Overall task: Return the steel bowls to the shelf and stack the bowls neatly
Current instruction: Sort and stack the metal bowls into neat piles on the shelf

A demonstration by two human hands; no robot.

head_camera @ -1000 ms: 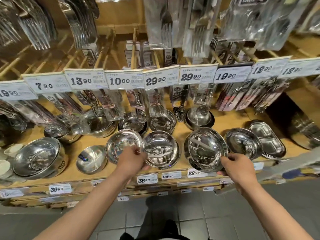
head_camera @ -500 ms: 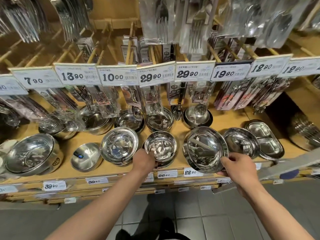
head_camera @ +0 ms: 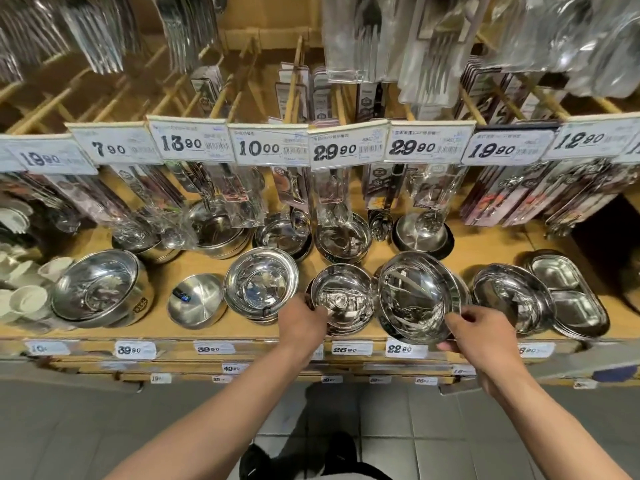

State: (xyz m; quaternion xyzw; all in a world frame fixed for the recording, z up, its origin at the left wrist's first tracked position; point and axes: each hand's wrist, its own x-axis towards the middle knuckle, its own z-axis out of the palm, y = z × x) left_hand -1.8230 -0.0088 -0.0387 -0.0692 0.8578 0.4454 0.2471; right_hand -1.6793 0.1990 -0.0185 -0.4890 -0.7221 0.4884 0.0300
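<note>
On the wooden shelf stand several stacks of shiny steel bowls. My left hand grips the near left rim of a small steel bowl that sits on a stack in the front row. My right hand holds the near rim of a wider steel bowl, which is tilted up toward me beside the small one. To the left of my left hand sits another bowl stack.
A large bowl and a matte bowl stand at the front left; a dish stack and divided trays at the right. Packaged cutlery and price tags hang just above the back row. White cups sit far left.
My left hand shifted from between the two left stacks onto the small bowl, which settled lower on its stack. My right hand keeps the wide bowl tilted in about the same place.
</note>
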